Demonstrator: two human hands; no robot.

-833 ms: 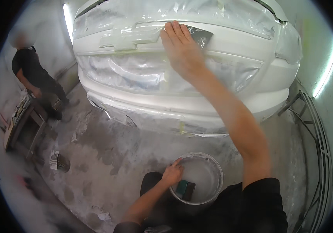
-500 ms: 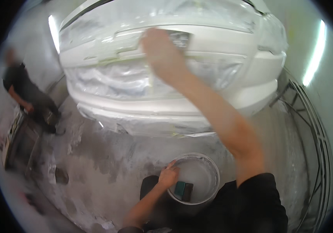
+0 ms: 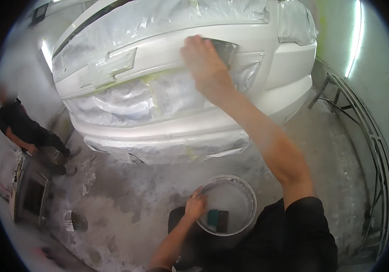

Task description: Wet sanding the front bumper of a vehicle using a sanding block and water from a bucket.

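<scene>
My right hand (image 3: 208, 68) lies on the white rear panel (image 3: 162, 56) of a vehicle, fingers together. Under its palm is a thin dark grey sheet, apparently sandpaper (image 3: 225, 51), whose free end sticks out to the right. Low in the view, my left hand (image 3: 195, 206) holds the left rim of a round bucket (image 3: 254, 204) of cloudy liquid. A green block (image 3: 213, 217) and a dark brown block (image 3: 223, 221) sit side by side at the bucket's near side.
Clear masking plastic (image 3: 122, 104) with yellowish tape covers parts of the vehicle. Another person (image 3: 24, 124) in dark clothes stands at the left, beside a box-like metal unit (image 3: 33, 195). A long metal stand (image 3: 360, 115) runs along the right wall. The concrete floor (image 3: 122, 195) is stained.
My right hand has moved right along the panel with the sheet. The view has shifted, so the vehicle appears tilted and further left. My left hand stays on the bucket rim.
</scene>
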